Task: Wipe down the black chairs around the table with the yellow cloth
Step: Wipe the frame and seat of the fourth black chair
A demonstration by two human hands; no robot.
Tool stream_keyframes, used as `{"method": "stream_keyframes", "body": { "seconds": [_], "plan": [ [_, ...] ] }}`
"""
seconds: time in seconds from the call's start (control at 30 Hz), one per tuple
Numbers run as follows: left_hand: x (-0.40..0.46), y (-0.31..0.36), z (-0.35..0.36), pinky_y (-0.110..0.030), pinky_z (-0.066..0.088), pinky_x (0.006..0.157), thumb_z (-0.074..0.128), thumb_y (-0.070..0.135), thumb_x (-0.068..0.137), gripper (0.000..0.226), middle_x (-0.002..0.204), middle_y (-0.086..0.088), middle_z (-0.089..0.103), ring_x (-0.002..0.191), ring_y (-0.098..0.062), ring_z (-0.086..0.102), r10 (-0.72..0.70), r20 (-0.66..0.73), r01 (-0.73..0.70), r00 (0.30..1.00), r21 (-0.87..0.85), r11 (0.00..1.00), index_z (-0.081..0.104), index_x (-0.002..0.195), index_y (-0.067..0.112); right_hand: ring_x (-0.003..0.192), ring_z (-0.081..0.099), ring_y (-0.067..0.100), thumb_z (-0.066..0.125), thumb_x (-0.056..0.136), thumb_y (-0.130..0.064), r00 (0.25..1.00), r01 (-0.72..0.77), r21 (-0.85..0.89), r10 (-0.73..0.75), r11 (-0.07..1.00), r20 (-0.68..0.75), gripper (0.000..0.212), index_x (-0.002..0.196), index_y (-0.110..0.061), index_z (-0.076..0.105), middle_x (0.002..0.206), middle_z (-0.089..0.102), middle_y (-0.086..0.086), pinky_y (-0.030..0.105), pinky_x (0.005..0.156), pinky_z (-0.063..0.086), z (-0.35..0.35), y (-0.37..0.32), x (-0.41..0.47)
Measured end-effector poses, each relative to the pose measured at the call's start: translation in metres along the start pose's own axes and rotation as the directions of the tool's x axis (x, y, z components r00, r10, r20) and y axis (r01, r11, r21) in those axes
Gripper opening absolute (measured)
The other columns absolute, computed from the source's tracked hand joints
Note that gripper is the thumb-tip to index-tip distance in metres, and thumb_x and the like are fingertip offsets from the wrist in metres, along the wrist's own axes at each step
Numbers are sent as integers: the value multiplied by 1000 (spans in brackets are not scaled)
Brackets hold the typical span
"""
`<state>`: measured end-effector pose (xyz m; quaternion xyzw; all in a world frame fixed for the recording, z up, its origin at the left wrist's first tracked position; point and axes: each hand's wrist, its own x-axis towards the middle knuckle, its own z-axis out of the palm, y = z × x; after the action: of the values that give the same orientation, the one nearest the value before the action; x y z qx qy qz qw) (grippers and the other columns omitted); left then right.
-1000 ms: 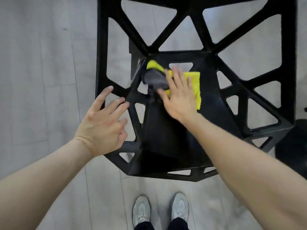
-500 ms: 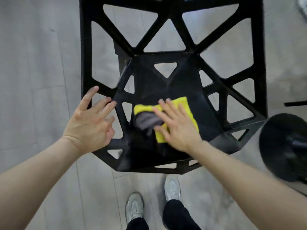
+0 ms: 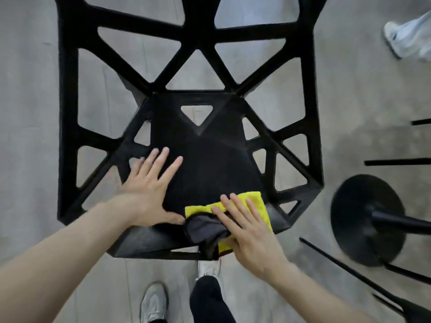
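Left hand lying flat on the left side of the seat, fingers spread and straight, thumb stretched toward the cloth, gripping nothing, seemingly steadying the chair. Right hand pressing flat on the cloth at the front right corner of the seat, fingers straight and slightly fanned, no pinching visible.

Judging the step: wiping the seat, working at its front edge. Probably partway through this one chair only; backrest struts and side frames likely waiting, other chairs too. Next move calling for steady downward pressure through the palm while sliding the cloth across the front edge, then folding it round the angled struts, where a flat palm will not reach. Risk worth noting: cloth bunching at the edge and slipping off onto the floor.

Looking at the cloth: bright yellow, fluffy, with a dark grey layer or underside folded out at its left end, partly overhanging the seat's front rim. Looking at the chair: matte black, faceted, with triangular cut-outs in seat and back, floor showing through. Standing to the right, a round black table base.
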<state>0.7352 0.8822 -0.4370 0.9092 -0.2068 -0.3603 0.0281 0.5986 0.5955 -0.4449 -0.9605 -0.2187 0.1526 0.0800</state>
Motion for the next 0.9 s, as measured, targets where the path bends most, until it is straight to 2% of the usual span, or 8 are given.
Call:
{"method": "stream_keyframes", "body": {
  "seconds": [0.07,0.13,0.27,0.33,0.53,0.6,0.77,0.9],
  "plan": [
    [13,15,8,-59,-21,128,64,102,58,162,156,-7,-60,147,-31,-54,-28,178,31,984,-15,999,-47,153,34,164,9,26,51,106,-35,992,-109,-53,104,993,-75,69,168,-21,24,176,16,5,53,130,20,-9,42,50],
    [17,19,14,-65,-27,122,69,100,55,167,140,-5,-72,134,-31,-65,-71,261,88,963,-55,995,-57,143,35,163,14,31,49,108,-34,962,-222,-121,197,968,-188,65,166,-13,28,175,21,11,53,131,16,-22,85,128],
    [21,26,7,-67,-29,119,72,100,52,170,131,-4,-77,127,-31,-69,-120,361,156,925,-71,985,-64,133,37,163,13,35,38,110,-36,960,-184,-272,112,944,-258,64,166,-7,26,176,18,12,52,132,14,-55,123,245],
    [20,27,2,-67,-29,119,73,99,51,170,131,-3,-77,127,-30,-70,-134,373,175,918,-78,982,-64,133,38,163,14,35,38,111,-40,965,-162,-268,95,950,-244,66,166,-6,25,175,20,12,51,131,16,-52,127,232],
    [12,37,-11,-68,-27,119,73,98,52,170,133,-4,-76,129,-31,-68,-132,422,193,897,-104,976,-61,137,38,165,2,26,45,108,-28,998,-63,-196,57,979,-33,67,169,-13,19,177,12,6,50,131,16,-34,103,16],
    [12,37,-12,-68,-27,120,73,97,52,170,134,-4,-76,130,-31,-68,-138,425,196,895,-96,976,-61,137,37,165,3,27,44,109,-27,995,-89,-203,80,975,-55,65,168,-12,21,177,15,7,50,131,15,-32,101,29],
    [15,35,-10,-66,-26,121,74,100,46,172,134,-1,-76,130,-29,-68,-140,402,191,905,-88,978,-62,135,41,162,16,36,31,110,-34,982,-159,-194,135,968,-129,63,165,-4,25,172,25,17,51,131,14,-38,111,177],
    [16,34,-5,-65,-28,120,74,101,42,173,135,3,-76,130,-27,-68,-139,370,185,919,-91,978,-61,135,44,160,25,35,42,110,-33,995,-18,-272,-10,962,-103,61,162,-3,34,169,33,19,50,132,16,-43,137,139]
  ]
}}
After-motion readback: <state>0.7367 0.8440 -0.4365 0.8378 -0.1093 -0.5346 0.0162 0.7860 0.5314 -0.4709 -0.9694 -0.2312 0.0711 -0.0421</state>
